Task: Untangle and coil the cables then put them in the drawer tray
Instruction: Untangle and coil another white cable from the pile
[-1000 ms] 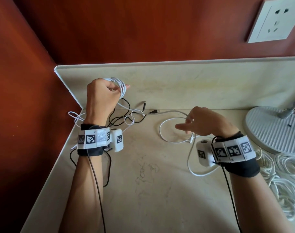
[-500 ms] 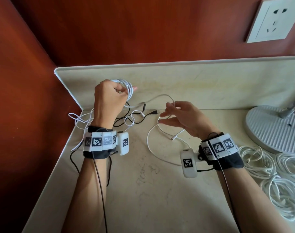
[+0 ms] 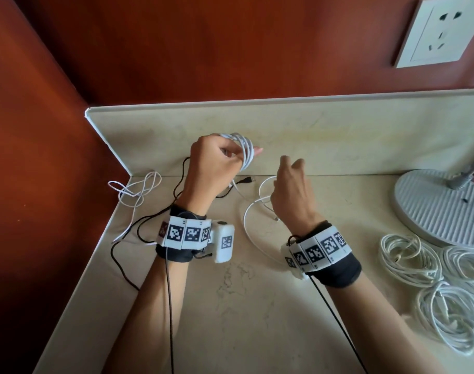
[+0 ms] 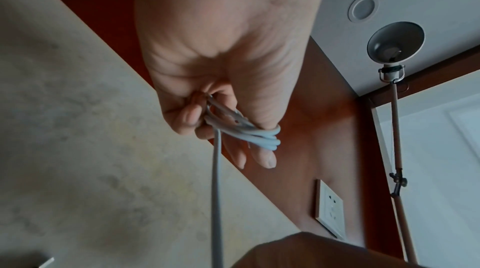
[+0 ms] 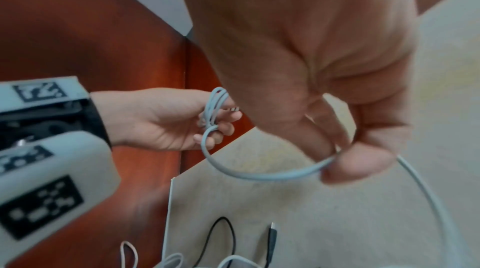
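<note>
While the left hand grips the coil, the right hand, just right of it, pinches the cable's slack, sagging between them.

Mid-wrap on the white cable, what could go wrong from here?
1. The wraps of the white cable sit near the tips of the left hand's fingers; they may slide off.
2. Its loose tail lies looped on the counter near the black cable; pulling with the right hand may drag the black cable along.
3. The thin white cable hangs over the counter's left edge and may fall.
</note>
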Motion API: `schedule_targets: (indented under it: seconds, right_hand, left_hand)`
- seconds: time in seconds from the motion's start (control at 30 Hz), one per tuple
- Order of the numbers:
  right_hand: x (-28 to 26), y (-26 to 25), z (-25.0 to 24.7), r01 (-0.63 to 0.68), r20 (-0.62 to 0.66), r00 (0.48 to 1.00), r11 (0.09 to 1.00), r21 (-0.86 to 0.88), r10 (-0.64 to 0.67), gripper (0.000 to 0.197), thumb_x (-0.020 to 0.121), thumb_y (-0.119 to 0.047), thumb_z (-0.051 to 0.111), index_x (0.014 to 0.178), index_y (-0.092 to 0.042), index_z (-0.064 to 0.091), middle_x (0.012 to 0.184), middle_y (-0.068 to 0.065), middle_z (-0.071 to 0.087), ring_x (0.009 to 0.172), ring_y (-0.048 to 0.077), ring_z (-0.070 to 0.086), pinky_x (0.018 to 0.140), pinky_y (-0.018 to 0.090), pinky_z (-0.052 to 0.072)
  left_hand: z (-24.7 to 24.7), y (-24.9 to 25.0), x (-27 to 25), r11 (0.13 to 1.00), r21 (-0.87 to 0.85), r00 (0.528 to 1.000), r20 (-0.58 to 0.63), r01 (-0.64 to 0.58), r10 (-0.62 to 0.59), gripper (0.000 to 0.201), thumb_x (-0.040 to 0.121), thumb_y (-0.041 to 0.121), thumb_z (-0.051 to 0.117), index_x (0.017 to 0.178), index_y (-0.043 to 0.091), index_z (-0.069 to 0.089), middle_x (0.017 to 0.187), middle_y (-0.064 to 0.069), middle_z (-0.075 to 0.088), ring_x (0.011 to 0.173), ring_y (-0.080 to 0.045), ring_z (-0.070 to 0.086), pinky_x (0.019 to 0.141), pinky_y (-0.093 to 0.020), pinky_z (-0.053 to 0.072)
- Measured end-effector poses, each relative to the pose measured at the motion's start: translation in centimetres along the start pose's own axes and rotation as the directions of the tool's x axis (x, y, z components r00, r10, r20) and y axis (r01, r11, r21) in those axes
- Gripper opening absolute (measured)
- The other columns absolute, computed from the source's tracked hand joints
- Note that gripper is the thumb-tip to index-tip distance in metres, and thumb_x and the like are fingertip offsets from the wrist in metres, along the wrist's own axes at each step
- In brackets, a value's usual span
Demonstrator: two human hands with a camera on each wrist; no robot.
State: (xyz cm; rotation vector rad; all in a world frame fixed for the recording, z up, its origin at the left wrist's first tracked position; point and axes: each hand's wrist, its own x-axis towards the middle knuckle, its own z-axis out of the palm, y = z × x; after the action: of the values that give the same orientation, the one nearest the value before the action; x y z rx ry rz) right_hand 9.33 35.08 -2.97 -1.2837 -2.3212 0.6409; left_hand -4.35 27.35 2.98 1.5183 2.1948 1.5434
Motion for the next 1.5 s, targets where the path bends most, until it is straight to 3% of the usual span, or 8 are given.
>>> schedule_targets:
  seconds: [0.1,0.33,0.63,0.83,1.1,1.3,1.4,1.5]
  right_hand:
    - [-0.6,-0.3,0.0,0.039,0.12,0.993,0.991,-0.126,-0.024,0.013,0.097,-0.004,0.06,0.109,-0.005,0.059,0.1,0.015,0.065,0.084,0.039,0.065,0.063,0.039,0.042]
    - [-0.8,-2.1,0.2,0.135,0.24,0.937,0.896,0.423,-0.254,0.027,0.11,-0.026,0.041,0.092,-0.012,0.056,0.085,0.005,0.066,0.077,0.021,0.058,0.077,0.038,0.046]
    - [-0.2,-1.0,-0.9,0.405,0.085,0.879,0.828,0.388,-0.47,0.019,0.103,-0.015,0.06,0.088,-0.007,0.068,0.077,-0.002,0.066,0.066,-0.006,0.051,0.065,0.008,0.034]
    - [0.4,0.0,-1.3,0.435,0.133,0.874,0.876,0.211,-0.466,0.015,0.101,-0.028,0.06,0.094,-0.021,0.072,0.087,-0.005,0.071,0.088,0.017,0.062,0.081,0.041,0.05]
    - [0.5,0.6,-2.5,0.532,0.189,0.831,0.847,0.009,-0.524,0.021,0.103,-0.015,0.056,0.091,-0.024,0.071,0.108,-0.006,0.065,0.109,0.022,0.049,0.095,0.035,0.036]
    - [0.6,0.1,-4.1,0.511,0.057,0.857,0.859,0.022,-0.512,0.014,0.102,-0.032,0.059,0.095,-0.027,0.07,0.079,-0.009,0.058,0.076,0.026,0.059,0.06,0.037,0.043]
    - [1.0,0.4,-5.6,0.51,-0.101,0.858,0.859,0.043,-0.504,0.032,0.085,-0.054,0.077,0.079,-0.025,0.066,0.061,-0.012,0.043,0.059,0.012,0.044,0.055,0.032,0.029]
    - [1.5,1.1,-6.4,0.535,-0.196,0.844,0.813,0.232,-0.5,0.051,0.07,-0.057,0.089,0.071,-0.015,0.059,0.056,-0.012,0.038,0.053,0.011,0.032,0.05,0.032,0.028]
  left_hand:
    - [0.9,0.4,-0.3,1.0,-0.019,1.0,0.018,0.019,-0.019,0.03,0.077,0.047,0.088,0.064,0.021,0.079,0.055,-0.011,0.049,0.058,-0.014,0.033,0.058,-0.036,0.037]
    - [1.3,0.0,-0.1,0.998,-0.026,0.998,-0.011,0.064,-0.064,0.032,0.074,0.049,0.089,0.064,0.021,0.078,0.06,-0.002,0.056,0.06,-0.008,0.043,0.06,-0.026,0.039]
    - [-0.9,-2.4,0.7,0.996,0.06,0.993,-0.099,0.065,-0.059,0.042,0.078,0.05,0.085,0.06,0.013,0.076,0.053,-0.012,0.051,0.056,-0.016,0.037,0.059,-0.031,0.039]
    - [0.1,-3.8,0.8,0.984,0.164,0.994,-0.093,0.068,-0.054,0.046,0.077,0.051,0.085,0.058,0.011,0.071,0.052,-0.013,0.046,0.056,-0.015,0.028,0.055,-0.029,0.036]
    - [0.0,-4.7,1.0,0.972,0.237,0.994,-0.099,-0.01,0.035,0.054,0.079,0.048,0.085,0.057,0.004,0.066,0.056,-0.019,0.036,0.059,-0.019,0.022,0.055,-0.029,0.03]
    - [-0.1,-5.1,0.8,0.97,0.239,0.996,0.071,0.033,-0.051,0.045,0.075,0.061,0.081,0.075,0.017,0.082,0.056,-0.015,0.046,0.056,-0.014,0.03,0.054,-0.024,0.033]
    - [0.1,-4.8,0.4,0.965,0.205,0.897,0.377,0.161,-0.23,0.051,0.063,0.063,0.082,0.07,0.013,0.08,0.065,-0.008,0.066,0.063,-0.009,0.059,0.067,-0.033,0.054]
    - [-0.1,-2.6,-0.4,0.972,0.057,0.698,0.687,0.226,-0.203,0.018,0.083,0.023,0.087,0.076,0.008,0.081,0.078,0.006,0.078,0.082,-0.005,0.075,0.084,-0.028,0.058]
